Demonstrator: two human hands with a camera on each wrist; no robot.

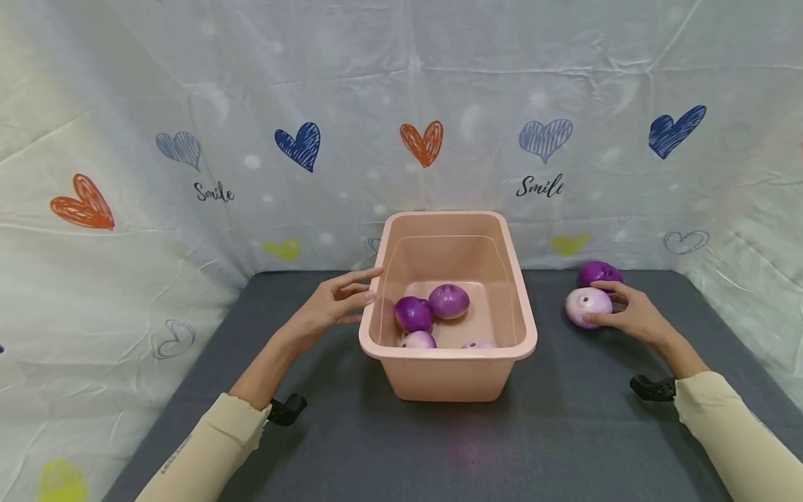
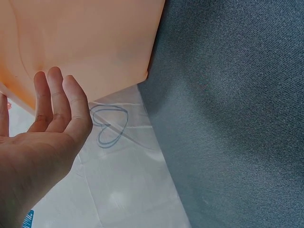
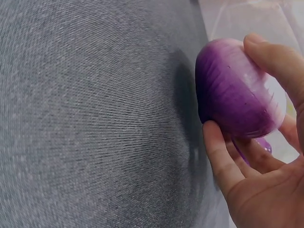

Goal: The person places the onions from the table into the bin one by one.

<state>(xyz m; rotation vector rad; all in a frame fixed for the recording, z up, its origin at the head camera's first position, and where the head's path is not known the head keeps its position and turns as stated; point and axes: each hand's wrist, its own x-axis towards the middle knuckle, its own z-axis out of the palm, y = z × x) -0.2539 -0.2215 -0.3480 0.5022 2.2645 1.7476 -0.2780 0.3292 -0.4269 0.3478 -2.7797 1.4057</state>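
Note:
My right hand [image 1: 633,317] grips a pale pink and purple onion [image 1: 588,307] between thumb and fingers, close over the dark cloth at the right. The right wrist view shows the onion's [image 3: 237,88] purple side, with fingertips along its lower edge. Just behind it lies a darker purple onion [image 1: 599,272]. My left hand [image 1: 326,307] is at the left rim of a peach plastic bin [image 1: 448,376], fingers extended and fingertips at its wall. Inside the bin are several onions, two deep purple ones [image 1: 449,301] in full view and paler ones [image 1: 419,340] partly hidden by the front rim.
A dark grey cloth [image 1: 301,446] covers the table. Behind and at both sides hangs a white curtain [image 1: 351,63] printed with hearts and words, close behind the bin and the far table edge. Black straps [image 1: 287,410] sit on both wrists.

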